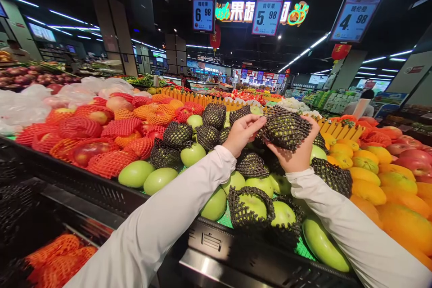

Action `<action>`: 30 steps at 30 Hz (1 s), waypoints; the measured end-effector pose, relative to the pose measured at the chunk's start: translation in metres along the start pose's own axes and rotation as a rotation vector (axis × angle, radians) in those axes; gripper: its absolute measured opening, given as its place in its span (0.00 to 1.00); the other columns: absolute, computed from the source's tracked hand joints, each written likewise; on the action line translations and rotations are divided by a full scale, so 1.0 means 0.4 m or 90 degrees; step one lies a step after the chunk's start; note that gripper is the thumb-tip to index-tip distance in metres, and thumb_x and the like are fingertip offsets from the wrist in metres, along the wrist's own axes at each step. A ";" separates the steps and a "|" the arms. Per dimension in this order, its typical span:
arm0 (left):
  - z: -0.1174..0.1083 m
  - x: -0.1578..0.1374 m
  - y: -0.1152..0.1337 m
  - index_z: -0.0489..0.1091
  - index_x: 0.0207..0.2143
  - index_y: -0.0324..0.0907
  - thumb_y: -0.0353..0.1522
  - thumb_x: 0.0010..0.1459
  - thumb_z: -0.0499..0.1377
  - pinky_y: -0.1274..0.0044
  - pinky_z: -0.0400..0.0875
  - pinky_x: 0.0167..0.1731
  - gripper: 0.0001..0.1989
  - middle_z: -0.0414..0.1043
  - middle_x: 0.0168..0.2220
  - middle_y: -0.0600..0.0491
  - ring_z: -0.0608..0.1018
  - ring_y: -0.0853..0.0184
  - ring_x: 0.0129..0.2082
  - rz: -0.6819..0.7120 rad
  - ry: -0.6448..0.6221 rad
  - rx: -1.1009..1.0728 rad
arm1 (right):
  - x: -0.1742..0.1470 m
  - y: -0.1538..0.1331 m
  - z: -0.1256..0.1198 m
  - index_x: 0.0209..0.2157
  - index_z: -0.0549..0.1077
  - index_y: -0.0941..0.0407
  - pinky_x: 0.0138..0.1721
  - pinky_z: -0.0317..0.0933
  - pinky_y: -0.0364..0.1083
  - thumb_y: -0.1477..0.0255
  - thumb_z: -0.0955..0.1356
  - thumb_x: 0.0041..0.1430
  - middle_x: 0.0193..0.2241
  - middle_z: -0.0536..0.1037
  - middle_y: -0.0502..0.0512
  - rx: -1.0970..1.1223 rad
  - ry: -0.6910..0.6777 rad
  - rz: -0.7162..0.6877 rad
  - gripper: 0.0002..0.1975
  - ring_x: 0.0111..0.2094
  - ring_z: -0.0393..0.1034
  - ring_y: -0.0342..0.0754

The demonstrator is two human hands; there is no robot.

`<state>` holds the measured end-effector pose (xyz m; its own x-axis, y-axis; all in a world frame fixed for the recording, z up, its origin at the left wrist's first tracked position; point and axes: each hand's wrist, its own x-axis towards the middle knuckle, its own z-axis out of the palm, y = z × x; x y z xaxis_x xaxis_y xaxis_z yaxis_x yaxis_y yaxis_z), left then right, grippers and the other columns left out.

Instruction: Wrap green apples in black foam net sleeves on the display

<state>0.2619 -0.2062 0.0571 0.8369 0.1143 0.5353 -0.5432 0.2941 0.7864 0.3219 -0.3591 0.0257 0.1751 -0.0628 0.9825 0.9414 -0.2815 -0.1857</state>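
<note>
In the head view, my right hand (300,156) holds a green apple wrapped in a black foam net (286,128), raised above the pile. My left hand (243,132) has its fingers pinched together at the left edge of that net; the exact grip is partly hidden. Below and around both hands lie bare green apples (192,155) and others in black foam nets (251,207). One netted apple (251,164) sits just beneath my hands. The far side of the held apple cannot be seen.
Apples in red and orange foam nets (121,128) lie to the left, oranges (367,191) to the right. A black crate edge (216,238) runs along the front. Orange foam nets (64,256) lie low at left. Price screens (270,6) hang overhead.
</note>
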 end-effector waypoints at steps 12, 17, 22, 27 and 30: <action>-0.009 0.010 -0.024 0.74 0.39 0.37 0.47 0.44 0.73 0.75 0.71 0.47 0.27 0.77 0.41 0.49 0.76 0.67 0.42 0.069 -0.131 0.070 | 0.006 -0.011 -0.003 0.68 0.40 0.55 0.68 0.51 0.62 0.55 0.76 0.53 0.64 0.53 0.71 0.000 -0.040 -0.059 0.54 0.65 0.58 0.60; -0.020 0.023 -0.025 0.67 0.35 0.38 0.50 0.46 0.72 0.83 0.64 0.24 0.28 0.69 0.29 0.56 0.68 0.76 0.27 0.083 -0.035 0.097 | 0.003 -0.028 -0.001 0.66 0.49 0.55 0.70 0.46 0.61 0.53 0.75 0.52 0.65 0.54 0.67 0.006 -0.032 -0.023 0.49 0.68 0.52 0.60; -0.026 0.024 -0.026 0.66 0.34 0.40 0.47 0.53 0.68 0.83 0.57 0.19 0.22 0.62 0.22 0.61 0.62 0.78 0.18 0.088 -0.001 0.181 | 0.008 -0.040 -0.005 0.61 0.58 0.57 0.67 0.54 0.59 0.57 0.76 0.50 0.58 0.63 0.64 0.033 -0.031 -0.035 0.42 0.62 0.61 0.58; -0.024 0.002 -0.013 0.71 0.35 0.39 0.39 0.63 0.60 0.80 0.65 0.31 0.11 0.75 0.34 0.54 0.74 0.73 0.30 0.272 0.051 0.530 | 0.007 -0.033 -0.007 0.58 0.59 0.57 0.64 0.56 0.58 0.59 0.75 0.49 0.54 0.66 0.63 0.032 -0.025 -0.010 0.39 0.58 0.65 0.56; -0.022 -0.009 0.005 0.72 0.40 0.41 0.38 0.66 0.56 0.76 0.69 0.39 0.10 0.78 0.41 0.52 0.77 0.67 0.38 0.300 0.083 0.734 | 0.007 -0.034 -0.011 0.58 0.59 0.57 0.64 0.57 0.58 0.59 0.75 0.48 0.54 0.66 0.63 0.017 -0.028 0.020 0.39 0.56 0.66 0.56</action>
<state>0.2583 -0.1975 0.0538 0.5098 0.0943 0.8551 -0.4798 -0.7939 0.3736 0.3082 -0.3598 0.0311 0.2168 -0.0285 0.9758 0.9426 -0.2539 -0.2168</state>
